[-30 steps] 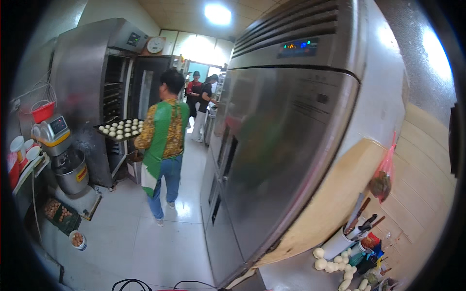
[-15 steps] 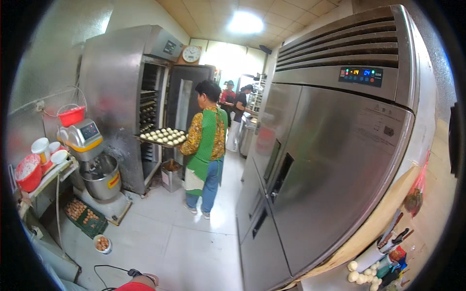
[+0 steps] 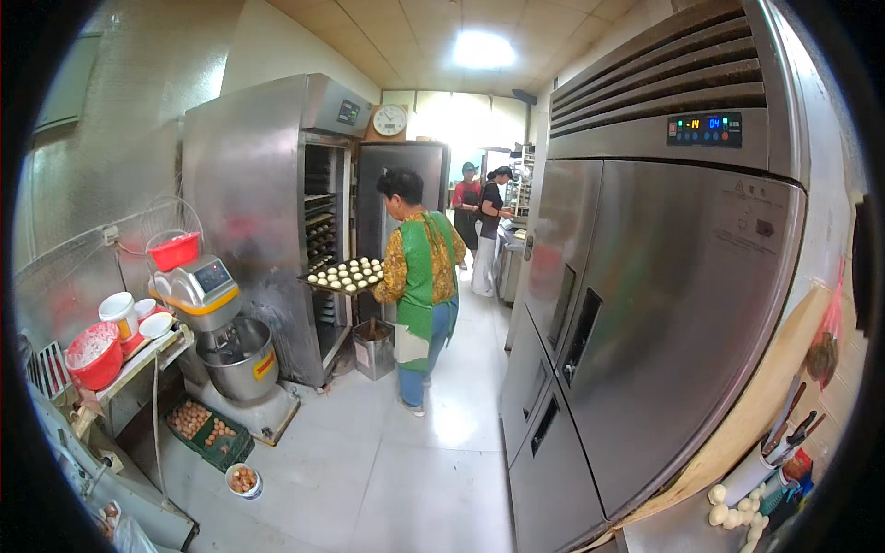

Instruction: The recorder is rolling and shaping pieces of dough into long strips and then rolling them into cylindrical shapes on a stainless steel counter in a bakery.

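Neither of my hands shows in the head view. Ahead, a person in a green apron point(image 3: 420, 267) carries a dark baking tray point(image 3: 318, 284) topped with rows of pale round dough pieces point(image 3: 345, 275). The tray is level, beside the opening of a tall steel cabinet point(image 3: 244, 212). Its dark door point(image 3: 388, 175) stands open, and several racked trays point(image 3: 320, 226) are visible inside. A large steel refrigerator point(image 3: 682, 304) fills my right side, its doors closed. More pale dough balls point(image 3: 733, 516) lie at the lower right, near a holder with knives point(image 3: 749, 476).
To the left are a stand mixer point(image 3: 241, 359), a crate of eggs point(image 3: 212, 433), a small white bucket point(image 3: 244, 481) and a shelf with a red basin point(image 3: 92, 355). A square metal bin point(image 3: 373, 350) stands by the cabinet. Two other people point(image 3: 489, 217) are at the far end.
My view has turned left, so the surroundings sit farther right in the picture. The red cloth and dark cable at the lower edge are out of view. The person still holds the tray.
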`<state>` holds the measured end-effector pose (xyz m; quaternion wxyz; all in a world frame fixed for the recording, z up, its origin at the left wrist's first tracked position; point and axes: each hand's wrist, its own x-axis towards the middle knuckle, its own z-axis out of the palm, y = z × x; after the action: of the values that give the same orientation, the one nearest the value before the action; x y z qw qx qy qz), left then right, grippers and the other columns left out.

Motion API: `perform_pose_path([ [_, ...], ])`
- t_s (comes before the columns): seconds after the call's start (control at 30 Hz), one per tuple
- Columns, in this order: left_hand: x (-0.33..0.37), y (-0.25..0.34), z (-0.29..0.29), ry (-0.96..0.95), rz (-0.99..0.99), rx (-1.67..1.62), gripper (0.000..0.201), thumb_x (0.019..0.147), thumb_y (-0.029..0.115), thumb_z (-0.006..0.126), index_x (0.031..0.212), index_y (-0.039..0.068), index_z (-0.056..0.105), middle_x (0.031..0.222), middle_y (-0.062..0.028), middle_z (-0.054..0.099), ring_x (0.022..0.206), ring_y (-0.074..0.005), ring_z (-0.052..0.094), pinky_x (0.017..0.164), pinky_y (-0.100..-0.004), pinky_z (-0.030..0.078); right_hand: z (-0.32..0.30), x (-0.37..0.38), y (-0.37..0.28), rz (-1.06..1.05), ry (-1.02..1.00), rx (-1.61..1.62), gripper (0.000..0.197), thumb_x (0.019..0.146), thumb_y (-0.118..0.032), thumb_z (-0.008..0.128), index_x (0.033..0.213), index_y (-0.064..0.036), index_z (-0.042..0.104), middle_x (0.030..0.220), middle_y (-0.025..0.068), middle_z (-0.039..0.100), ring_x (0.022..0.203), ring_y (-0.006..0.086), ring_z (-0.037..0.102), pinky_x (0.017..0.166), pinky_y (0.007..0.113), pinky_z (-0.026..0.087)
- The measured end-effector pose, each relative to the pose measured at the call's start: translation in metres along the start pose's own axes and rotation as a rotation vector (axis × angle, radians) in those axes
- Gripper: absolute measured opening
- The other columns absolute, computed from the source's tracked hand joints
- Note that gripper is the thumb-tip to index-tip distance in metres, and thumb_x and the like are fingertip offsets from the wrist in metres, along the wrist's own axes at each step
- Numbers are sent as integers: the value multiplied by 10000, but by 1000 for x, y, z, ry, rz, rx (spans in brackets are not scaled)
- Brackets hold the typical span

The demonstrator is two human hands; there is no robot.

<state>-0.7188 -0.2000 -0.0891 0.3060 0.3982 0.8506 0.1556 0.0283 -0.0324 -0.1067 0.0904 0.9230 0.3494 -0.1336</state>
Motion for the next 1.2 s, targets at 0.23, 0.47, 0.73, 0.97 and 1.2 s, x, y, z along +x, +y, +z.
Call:
perform_pose_path([
  [0.23,14,-4,10,-22,14,-3,507,860,391,582,1268,91,552,1356,-195,489,1278,-334,457,1061,-530,363,5,-2,2,-2,-16,3,844,821,-628,464,1504,-191,228,1476,236,253,1338,461,243,1065,665,204],
  [0.47,24,-13,25,-32,3,-16,522,861,416,574,1268,89,556,1347,-201,499,1274,-339,463,1060,-525,367,-3,-3,7,11,-35,-1,908,799,-684,439,1514,-186,182,1502,227,195,1363,456,184,1083,652,170],
  [0.73,34,-47,67,-87,-99,-41,541,863,444,564,1269,86,562,1337,-208,510,1269,-346,471,1059,-519,371,9,4,21,48,-88,20,983,774,-749,411,1526,-182,129,1531,218,128,1391,450,117,1104,638,130],
  [0.97,41,-90,98,-163,-225,-54,558,864,469,556,1269,84,567,1329,-213,519,1266,-352,477,1058,-514,374,9,1,30,97,-122,22,1050,752,-806,386,1537,-177,83,1556,209,70,1416,446,59,1122,625,96],
  [1.2,54,-112,102,-191,-285,-52,577,866,494,548,1270,83,572,1320,-219,529,1262,-357,483,1057,-509,377,20,-1,32,156,-156,24,1117,730,-863,361,1547,-173,37,1582,201,11,1441,441,0,1141,612,61],
])
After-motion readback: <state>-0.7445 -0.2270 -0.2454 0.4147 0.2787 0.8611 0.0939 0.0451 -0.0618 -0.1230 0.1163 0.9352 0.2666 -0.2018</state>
